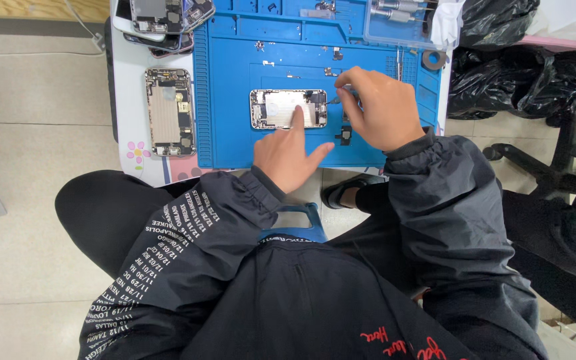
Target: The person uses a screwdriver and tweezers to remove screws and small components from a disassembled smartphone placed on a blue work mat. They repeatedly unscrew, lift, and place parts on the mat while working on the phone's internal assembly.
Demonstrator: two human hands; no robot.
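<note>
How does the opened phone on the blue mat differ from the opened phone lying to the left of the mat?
The phone on the mat lies crosswise on the blue mat; the phone beside the mat lies lengthwise on the white table. The left hand presses a fingertip on the first, and the right hand works at its end; the second lies untouched. Both are open, insides showing.

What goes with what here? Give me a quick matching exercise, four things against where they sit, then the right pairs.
Things:
1. opened phone
2. second opened phone
3. tape roll
4. clear plastic box

Places:
A. off the blue mat, on the white surface to its left
B. mat's far right corner
C. mat centre, under the left hand forefinger
D. right edge of the mat, beyond the right hand

Pairs: 1-C, 2-A, 3-D, 4-B
</note>
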